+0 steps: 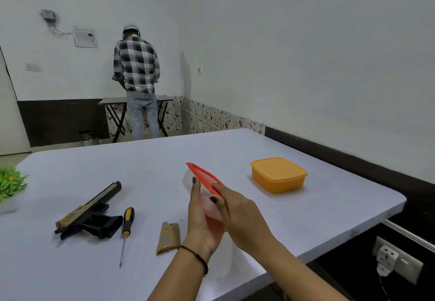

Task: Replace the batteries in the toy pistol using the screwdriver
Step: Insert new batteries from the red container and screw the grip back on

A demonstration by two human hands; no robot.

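Observation:
The black and gold toy pistol (90,213) lies on its side on the white table (306,220), left of centre. Just right of it lies a screwdriver (126,231) with a black and yellow handle, tip toward me. The gold battery cover (168,238) rests beside that. Above the table I hold a clear plastic box with a red lid (203,174), tilted on edge. My left hand (200,220) grips the box from below. My right hand (237,209) pinches the red lid's edge. What the box contains is hidden.
An orange lidded container (279,174) sits at the right of the table. A small green plant in a white pot (10,186) stands at the left edge. A person in a checked shirt (136,65) stands at a far table. A wall socket (397,262) is low right.

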